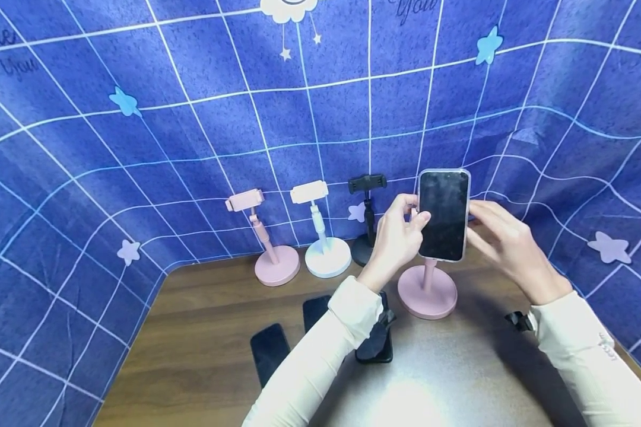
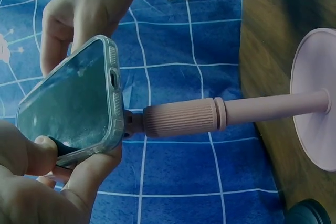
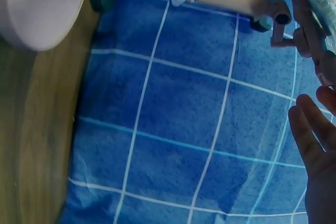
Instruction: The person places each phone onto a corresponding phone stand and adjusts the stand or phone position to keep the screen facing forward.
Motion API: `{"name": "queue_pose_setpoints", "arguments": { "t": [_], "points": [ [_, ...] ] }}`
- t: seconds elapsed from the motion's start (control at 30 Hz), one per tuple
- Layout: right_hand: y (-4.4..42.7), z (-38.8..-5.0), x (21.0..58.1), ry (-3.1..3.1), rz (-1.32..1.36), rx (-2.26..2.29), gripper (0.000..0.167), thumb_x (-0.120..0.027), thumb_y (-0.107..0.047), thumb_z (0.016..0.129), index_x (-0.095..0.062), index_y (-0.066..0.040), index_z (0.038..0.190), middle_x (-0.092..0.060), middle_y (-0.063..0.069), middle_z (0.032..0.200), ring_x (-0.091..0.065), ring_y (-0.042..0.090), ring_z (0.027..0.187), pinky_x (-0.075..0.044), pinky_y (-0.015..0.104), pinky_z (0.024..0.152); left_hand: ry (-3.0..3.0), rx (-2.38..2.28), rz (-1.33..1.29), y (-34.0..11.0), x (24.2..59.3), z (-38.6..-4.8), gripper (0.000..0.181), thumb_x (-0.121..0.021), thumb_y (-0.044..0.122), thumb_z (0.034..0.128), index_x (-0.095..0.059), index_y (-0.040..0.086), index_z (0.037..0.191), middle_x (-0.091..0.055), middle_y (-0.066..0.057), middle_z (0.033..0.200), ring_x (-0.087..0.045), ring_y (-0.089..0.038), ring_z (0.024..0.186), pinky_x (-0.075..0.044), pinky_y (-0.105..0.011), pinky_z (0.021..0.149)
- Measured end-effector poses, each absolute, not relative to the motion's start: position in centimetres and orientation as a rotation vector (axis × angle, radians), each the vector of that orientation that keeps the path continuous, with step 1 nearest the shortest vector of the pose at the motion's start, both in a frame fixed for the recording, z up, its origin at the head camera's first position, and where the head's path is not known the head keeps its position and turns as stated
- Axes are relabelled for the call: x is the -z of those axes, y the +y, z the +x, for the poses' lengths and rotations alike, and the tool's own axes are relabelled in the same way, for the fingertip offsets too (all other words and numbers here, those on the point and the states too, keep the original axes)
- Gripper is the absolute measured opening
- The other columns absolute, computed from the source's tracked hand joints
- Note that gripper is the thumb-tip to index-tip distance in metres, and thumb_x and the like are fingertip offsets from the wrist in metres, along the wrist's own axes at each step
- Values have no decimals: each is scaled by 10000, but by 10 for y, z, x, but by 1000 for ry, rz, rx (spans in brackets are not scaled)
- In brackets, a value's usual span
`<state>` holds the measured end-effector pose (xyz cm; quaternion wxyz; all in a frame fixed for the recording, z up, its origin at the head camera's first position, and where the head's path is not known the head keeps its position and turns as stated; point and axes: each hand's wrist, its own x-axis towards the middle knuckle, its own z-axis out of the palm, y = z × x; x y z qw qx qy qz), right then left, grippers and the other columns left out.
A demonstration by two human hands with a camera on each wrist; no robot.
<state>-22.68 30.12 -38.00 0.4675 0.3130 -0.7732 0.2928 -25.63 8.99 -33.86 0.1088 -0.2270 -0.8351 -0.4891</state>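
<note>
A smartphone (image 1: 444, 213) in a clear case stands upright, screen toward me, at the top of a pink phone stand (image 1: 426, 296). My left hand (image 1: 395, 237) pinches its left edge, thumb at the front and fingers behind. On the right, my right hand (image 1: 510, 243) touches the phone's side with nearly straight fingers. The left wrist view shows the phone (image 2: 84, 95) above the stand's ribbed neck (image 2: 181, 118). From the right wrist, the pink clamp (image 3: 310, 30) is visible behind the phone, with my right fingertips (image 3: 304, 111) at its end.
Along the blue curtain stand another pink stand (image 1: 276, 265), a white stand (image 1: 328, 258) and a black stand (image 1: 367, 222). Dark phones lie on the wooden table (image 1: 192, 344), one at the left (image 1: 269, 351); others are partly under my left sleeve.
</note>
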Motion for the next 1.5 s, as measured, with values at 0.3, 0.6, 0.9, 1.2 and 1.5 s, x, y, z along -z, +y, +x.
{"name": "queue_pose_setpoints", "arguments": {
  "t": [0.3,0.6,0.9,1.2,1.5],
  "points": [
    [306,-220,373,-1911,785,-538,472,-567,-335,1061,-689,106,1174,-694,257,1115,-636,359,1039,-379,176,1132,-2463,1460,-618,92,338,-254,304,-657,207,1019,-613,100,1301,-709,-43,1261,-714,-133,949,-546,-266,863],
    [307,-216,372,-1878,761,-531,457,-579,-326,1048,-698,110,1108,-698,263,1064,-643,371,986,-386,164,1120,-2436,1449,-604,97,339,-251,267,-647,158,1012,-617,83,1267,-719,-53,1199,-650,-166,1031,-519,-296,931],
    [306,-214,374,-1868,732,-518,428,-584,-304,1033,-697,104,1094,-703,248,1037,-640,365,944,-381,136,1107,-2456,1431,-603,98,339,-249,264,-624,137,1018,-592,60,1268,-695,-73,1167,-630,-192,1060,-514,-315,966],
    [309,-218,376,-1909,734,-548,477,-550,-339,1066,-673,118,1133,-687,260,1057,-635,318,993,-366,106,1099,-2482,1340,-653,95,335,-252,289,-631,178,1022,-580,53,1277,-692,-90,1203,-630,-226,1108,-504,-345,983],
    [308,-208,382,-2041,613,-809,450,-696,69,855,-660,13,1301,-770,177,971,-550,-238,1011,-430,16,899,-2438,1406,-687,93,340,-252,309,-628,201,1033,-572,61,1302,-694,-100,1196,-653,-200,983,-513,-272,891]
  ]
}}
